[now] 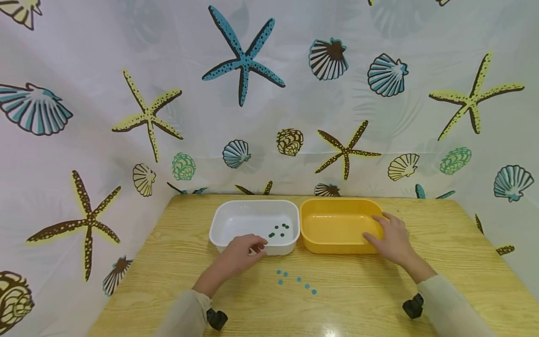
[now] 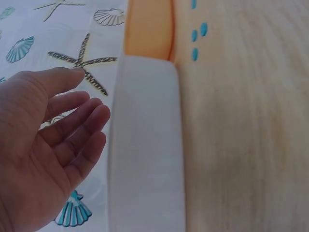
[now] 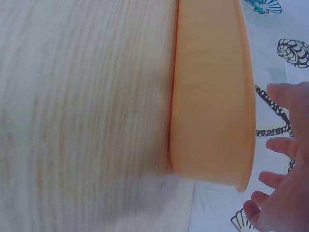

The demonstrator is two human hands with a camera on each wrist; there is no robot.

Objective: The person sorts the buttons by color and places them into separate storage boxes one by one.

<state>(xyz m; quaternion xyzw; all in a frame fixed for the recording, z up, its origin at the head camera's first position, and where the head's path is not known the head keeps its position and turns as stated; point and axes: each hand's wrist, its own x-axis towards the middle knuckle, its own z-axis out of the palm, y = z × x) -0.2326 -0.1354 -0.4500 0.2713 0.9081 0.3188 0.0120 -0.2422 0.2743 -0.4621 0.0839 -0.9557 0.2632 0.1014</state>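
My left hand (image 1: 243, 250) is over the front rim of a white tub (image 1: 236, 204), its fingers loosely bent with nothing between them. In the left wrist view the same hand (image 2: 58, 125) shows a bare palm. Several small dark green button-like discs (image 1: 282, 235) lie on the tub's floor. At the right end of a yellow tub (image 1: 337, 247) is my right hand (image 1: 393, 238), fingers spread over the rim. The right wrist view shows the right hand (image 3: 287, 169) beside the tub wall (image 3: 212, 96); whether it touches cannot be told. Several blue button-like discs (image 1: 299, 279) lie on the table.
Both tubs stand side by side near the back of the wooden table (image 1: 358, 299). Behind and beside the table hangs a pale curtain (image 1: 269, 173) printed with starfish and shells. A black wrist device (image 1: 216, 319) is on the left sleeve, another (image 1: 413, 306) on the right.
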